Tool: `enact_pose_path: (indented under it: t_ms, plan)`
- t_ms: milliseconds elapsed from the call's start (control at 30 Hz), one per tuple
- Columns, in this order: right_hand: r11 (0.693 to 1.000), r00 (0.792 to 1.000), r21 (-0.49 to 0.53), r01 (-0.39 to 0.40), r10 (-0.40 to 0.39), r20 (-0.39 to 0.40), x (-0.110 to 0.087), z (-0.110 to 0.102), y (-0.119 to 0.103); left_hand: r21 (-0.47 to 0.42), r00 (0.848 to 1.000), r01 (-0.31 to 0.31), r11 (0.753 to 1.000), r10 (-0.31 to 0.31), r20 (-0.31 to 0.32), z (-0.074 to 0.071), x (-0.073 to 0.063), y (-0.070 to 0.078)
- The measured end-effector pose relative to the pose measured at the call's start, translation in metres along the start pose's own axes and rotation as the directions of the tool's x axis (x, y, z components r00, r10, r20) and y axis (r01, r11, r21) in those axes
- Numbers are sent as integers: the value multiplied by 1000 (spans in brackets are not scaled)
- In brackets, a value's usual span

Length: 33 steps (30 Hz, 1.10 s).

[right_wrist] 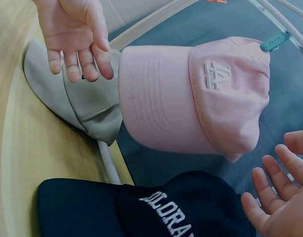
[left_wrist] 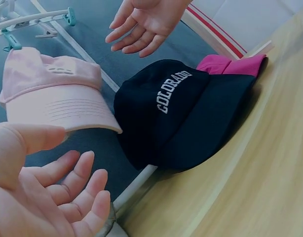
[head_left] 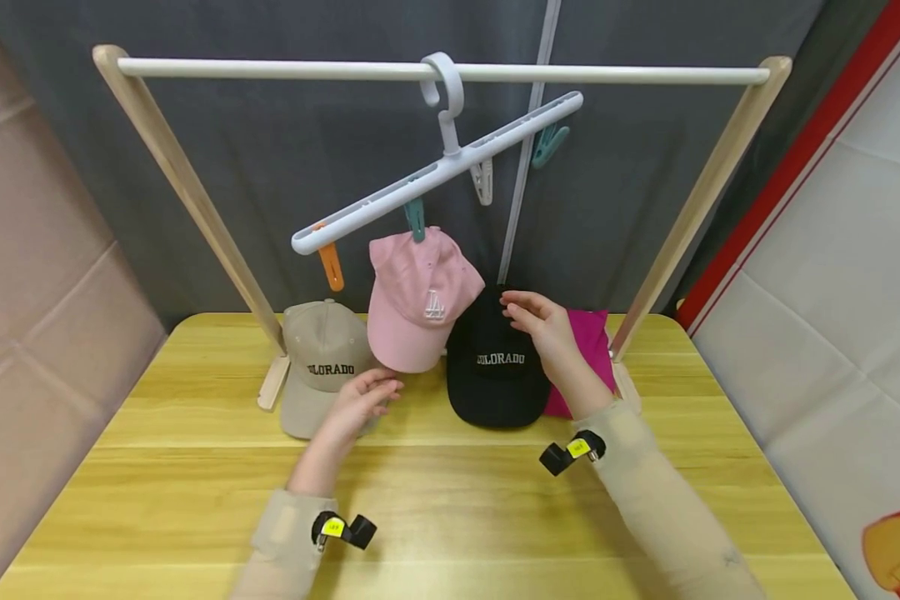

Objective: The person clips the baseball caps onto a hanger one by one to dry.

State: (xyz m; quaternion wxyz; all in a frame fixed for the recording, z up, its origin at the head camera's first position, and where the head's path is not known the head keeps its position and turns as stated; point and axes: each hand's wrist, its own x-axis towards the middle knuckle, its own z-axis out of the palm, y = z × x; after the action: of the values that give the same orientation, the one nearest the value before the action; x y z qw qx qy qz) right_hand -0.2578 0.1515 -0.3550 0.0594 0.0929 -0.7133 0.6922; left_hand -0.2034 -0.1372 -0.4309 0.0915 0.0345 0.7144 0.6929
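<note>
A pink baseball cap (head_left: 412, 292) with a white LA emblem hangs by one teal clothespin (head_left: 415, 219) from a white hanger (head_left: 390, 198), which tilts down to the left. My left hand (head_left: 360, 402) is just below the cap's brim, fingers loosely bent and holding nothing; the left wrist view shows its palm turned up. To the right of the pink cap, in front of the black cap (head_left: 498, 383), my right hand (head_left: 542, 327) hovers with relaxed fingers, also holding nothing. Behind my left hand a beige cap (head_left: 318, 342) sits on the table.
The hanger hooks over a white rod (head_left: 285, 70) on wooden posts (head_left: 195, 192). An orange clothespin (head_left: 332, 267), a white clothespin (head_left: 483, 182) and another teal clothespin (head_left: 549, 146) hang from it. A magenta cap (head_left: 591, 342) lies behind the black one on the wooden table (head_left: 450, 517).
</note>
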Motion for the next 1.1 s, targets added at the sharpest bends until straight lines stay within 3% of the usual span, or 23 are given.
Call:
enact_pose_path:
  t_ms: [100, 567, 867, 1100]
  plan:
    - [1000, 1000, 2, -11, 11, -10, -2, -9, 4, -15, 1000, 4, 1000, -4, -4, 9, 4, -5]
    - [994, 991, 83, -77, 86, -102, -25, -34, 24, -56, 1000, -8, 998, 8, 7, 24, 3, -11]
    - [972, 970, 193, -135, 169, -173, -38, -41, 37, -93, 999, -24, 995, 22, -27, 30, 4, -13]
    - [972, 955, 176, -158, 196, -222, -45, -48, 46, -90, 998, -34, 995, 30, -48, 36, 5, -14]
